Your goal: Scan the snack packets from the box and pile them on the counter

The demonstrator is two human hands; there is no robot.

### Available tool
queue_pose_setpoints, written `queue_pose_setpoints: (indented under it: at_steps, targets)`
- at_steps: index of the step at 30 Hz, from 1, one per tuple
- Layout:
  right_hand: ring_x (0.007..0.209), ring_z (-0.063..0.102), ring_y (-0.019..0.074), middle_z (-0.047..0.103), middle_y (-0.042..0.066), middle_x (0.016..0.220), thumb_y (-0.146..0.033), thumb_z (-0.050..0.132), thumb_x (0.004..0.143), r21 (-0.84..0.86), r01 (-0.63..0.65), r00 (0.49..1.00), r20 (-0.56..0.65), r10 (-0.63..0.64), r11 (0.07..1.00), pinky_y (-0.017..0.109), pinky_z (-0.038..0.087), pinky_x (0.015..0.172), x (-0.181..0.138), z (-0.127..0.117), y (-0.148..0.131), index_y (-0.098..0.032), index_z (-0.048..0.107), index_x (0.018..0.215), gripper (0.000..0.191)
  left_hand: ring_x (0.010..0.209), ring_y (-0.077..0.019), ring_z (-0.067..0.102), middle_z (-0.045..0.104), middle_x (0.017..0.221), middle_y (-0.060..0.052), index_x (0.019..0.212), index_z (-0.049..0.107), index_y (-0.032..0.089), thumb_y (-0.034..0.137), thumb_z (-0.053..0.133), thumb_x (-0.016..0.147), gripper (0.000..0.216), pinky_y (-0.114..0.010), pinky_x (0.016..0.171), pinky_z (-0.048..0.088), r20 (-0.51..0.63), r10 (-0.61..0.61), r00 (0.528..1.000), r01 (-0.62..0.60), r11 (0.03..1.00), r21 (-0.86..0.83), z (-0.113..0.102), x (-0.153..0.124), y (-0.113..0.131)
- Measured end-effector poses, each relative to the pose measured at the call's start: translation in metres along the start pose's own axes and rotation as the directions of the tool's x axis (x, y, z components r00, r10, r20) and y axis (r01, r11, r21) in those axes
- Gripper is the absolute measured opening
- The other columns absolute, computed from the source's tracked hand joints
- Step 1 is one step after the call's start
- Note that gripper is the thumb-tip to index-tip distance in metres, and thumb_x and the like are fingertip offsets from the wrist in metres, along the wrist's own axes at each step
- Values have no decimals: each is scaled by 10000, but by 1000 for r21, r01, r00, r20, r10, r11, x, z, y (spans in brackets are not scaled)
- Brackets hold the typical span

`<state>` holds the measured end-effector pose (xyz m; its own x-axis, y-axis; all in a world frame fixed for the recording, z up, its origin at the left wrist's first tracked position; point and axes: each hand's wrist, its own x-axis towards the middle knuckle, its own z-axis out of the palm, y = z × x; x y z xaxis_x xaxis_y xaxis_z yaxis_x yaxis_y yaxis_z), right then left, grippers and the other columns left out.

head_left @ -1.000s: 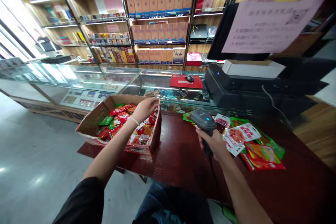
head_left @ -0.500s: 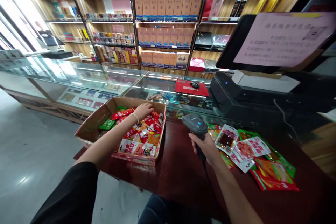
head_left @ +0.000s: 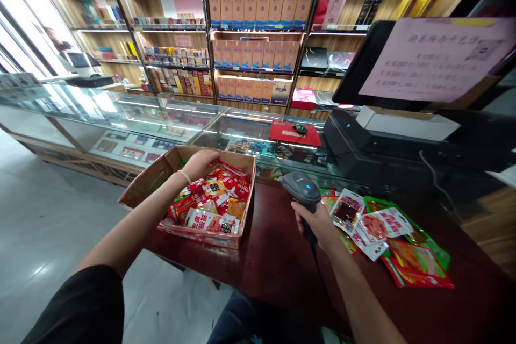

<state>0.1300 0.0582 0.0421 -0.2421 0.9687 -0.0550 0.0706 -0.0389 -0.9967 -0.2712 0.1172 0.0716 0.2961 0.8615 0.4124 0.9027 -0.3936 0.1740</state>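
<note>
My right hand (head_left: 316, 220) is wrapped round the handle of a dark grey barcode scanner (head_left: 300, 187), which has a blue light on top and a cable hanging below. My left hand (head_left: 202, 164) reaches into an open cardboard box (head_left: 137, 181) and rests on the snack packets (head_left: 215, 188) inside. Its fingers bend down at the box's far side; their tips are hidden, so a grip cannot be made out. The packets are mostly red, with white and green ones among them. Right of the scanner lies a loose pile of several snack packets (head_left: 377, 228) on the dark red table (head_left: 262, 269).
Behind the table runs a glass display counter (head_left: 177, 118). A red mouse pad (head_left: 278, 130) with a mouse lies on it. At the right stands a screen (head_left: 355, 59) with a pink paper sheet. Shelves of boxes and bottles line the back; a person (head_left: 58, 40) is far left.
My left hand has shifted left inside the box, uncovering red packets at its right side. The box sits slightly rotated. My right hand and the scanner have barely moved.
</note>
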Motion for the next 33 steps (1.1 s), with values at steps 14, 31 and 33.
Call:
queue_pose_setpoints:
  at_steps: [14, 31, 33]
  targets:
    - [351, 471, 105, 520, -44, 486, -527, 737, 768, 27, 84, 996, -29, -84, 996, 227, 368, 364, -24, -5, -3, -208, 513, 673, 401, 702, -158, 665, 688, 856, -34, 972, 606, 142, 409, 790, 683, 435, -311, 641, 590, 129, -610, 782, 284, 164, -945, -22, -29, 98]
    - [329, 463, 98, 522, -56, 456, -518, 733, 738, -31, 60, 990, -126, -63, 998, 208, 349, 347, -55, -44, 3, -211, 512, 717, 379, 758, -169, 652, 684, 861, -19, 953, 606, 156, 475, 753, 708, 428, -338, 756, 566, 140, -495, 858, 307, 275, -911, 19, 12, 172]
    - [318, 455, 93, 522, -65, 466, -516, 743, 732, 33, 51, 983, -177, -45, 998, 199, 336, 328, -58, -55, 8, -209, 524, 759, 378, 781, -181, 649, 681, 867, -19, 958, 597, 161, 498, 719, 725, 427, -340, 765, 554, 145, -472, 870, 314, 304, -899, 26, 18, 185]
